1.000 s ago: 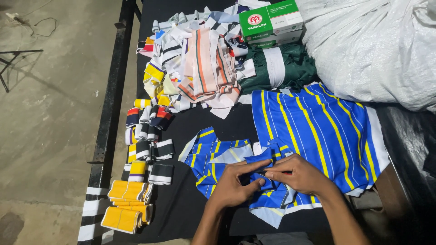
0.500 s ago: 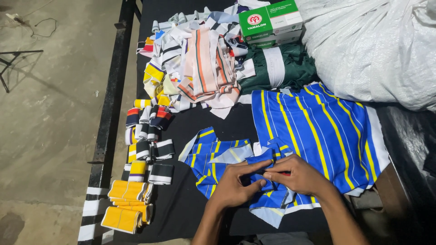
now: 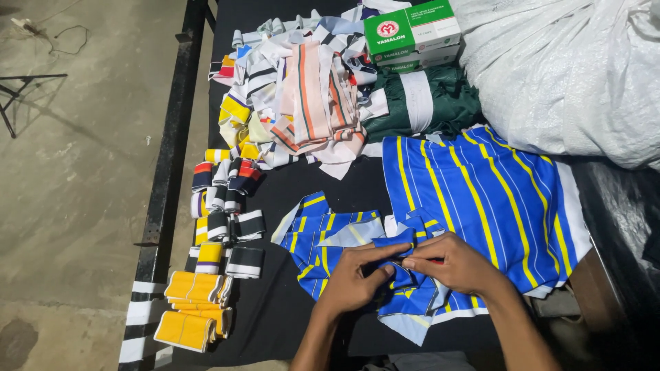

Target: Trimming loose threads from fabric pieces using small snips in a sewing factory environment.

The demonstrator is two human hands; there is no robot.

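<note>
the left hand and the right hand meet low in the middle of the black table. both hands pinch 1 small blue cloth piece with yellow lines on it. the left hand grips it from the left with its thumb on top. the right hand grips it from the right with bent fingers. the fingertips of the 2 hands almost touch.

the small piece sits on top of a little heap of blue striped pieces. just beside it, to the right, lies a big stack of blue and yellow striped cloth, flat on the table.

behind that stack is some folded dark green cloth with a white band. 2 green and white boxes sit behind the green cloth. a big white sack fills the far right corner.

in the middle at the back there is a messy pile of striped strips in many colours. along the left edge of the table there are small folded striped bands in rows. nearest the front corner are yellow folded bands.

the grey floor is on the left.
</note>
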